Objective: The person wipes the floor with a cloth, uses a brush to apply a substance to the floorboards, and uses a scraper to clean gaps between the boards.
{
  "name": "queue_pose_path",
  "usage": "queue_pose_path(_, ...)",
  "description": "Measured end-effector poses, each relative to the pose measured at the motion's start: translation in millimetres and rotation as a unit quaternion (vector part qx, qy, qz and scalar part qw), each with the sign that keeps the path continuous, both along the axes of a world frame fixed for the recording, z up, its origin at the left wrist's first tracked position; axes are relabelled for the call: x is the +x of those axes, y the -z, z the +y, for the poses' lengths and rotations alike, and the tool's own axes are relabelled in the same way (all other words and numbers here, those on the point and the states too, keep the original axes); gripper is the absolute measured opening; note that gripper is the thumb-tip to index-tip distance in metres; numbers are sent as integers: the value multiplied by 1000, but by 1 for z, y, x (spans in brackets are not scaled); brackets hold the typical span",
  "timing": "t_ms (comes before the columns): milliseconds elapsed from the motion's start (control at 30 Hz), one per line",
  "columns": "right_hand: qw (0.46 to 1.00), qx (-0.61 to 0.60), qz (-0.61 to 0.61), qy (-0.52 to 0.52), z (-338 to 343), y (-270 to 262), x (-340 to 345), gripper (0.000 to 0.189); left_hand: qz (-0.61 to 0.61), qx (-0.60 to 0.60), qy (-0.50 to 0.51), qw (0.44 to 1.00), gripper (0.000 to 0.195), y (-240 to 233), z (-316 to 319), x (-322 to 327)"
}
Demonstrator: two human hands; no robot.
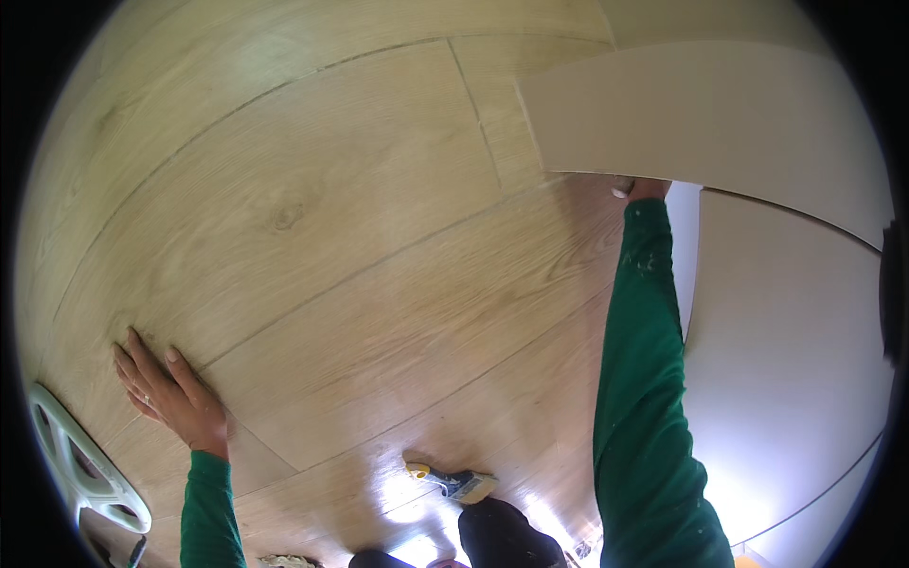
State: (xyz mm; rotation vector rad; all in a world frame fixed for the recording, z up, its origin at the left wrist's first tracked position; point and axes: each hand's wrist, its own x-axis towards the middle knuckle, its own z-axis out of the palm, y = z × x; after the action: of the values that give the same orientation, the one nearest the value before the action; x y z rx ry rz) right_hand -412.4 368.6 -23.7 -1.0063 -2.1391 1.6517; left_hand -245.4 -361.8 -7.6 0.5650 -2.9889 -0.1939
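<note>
My left hand (174,401) rests flat on the wood-look plank floor (341,234) at the left, its fingers spread and a ring on one finger. On the right, my right arm in a green sleeve reaches forward, and my right hand (643,188) goes under the lower edge of a light panel (682,106). Most of that hand is hidden, so its grip does not show. A flat brush (454,483) with a dark and yellow handle lies on the floor just ahead of my knee.
A white plastic frame-like object (96,479) stands at the lower left, with a dark-tipped tool (137,551) beside it. A crumpled pale item (290,561) lies at the bottom edge. Smooth light panels (781,341) line the right side, close to my arm.
</note>
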Motion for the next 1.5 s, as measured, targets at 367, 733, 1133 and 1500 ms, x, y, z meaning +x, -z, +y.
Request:
queue_pose_path(367, 995, -49, 56, -68, 2, -4, -2, 19, -4, -12, 7, 1000, 68, 0, -9, 5)
queue_pose_path(733, 993, 72, 3, -94, 18, -16, -18, 24, -3, -9, -1, 1000, 68, 2, -4, 4)
queue_pose_path(1133, 991, 61, -58, -106, -3, -30, 8, 20, 8, -11, 1, 1000, 67, -2, -1, 2)
queue_pose_path(1500, 986, 52, -151, -47, -109, -55, 13, 30, 11, -12, -4, 1000, 64, -6, 0, 0)
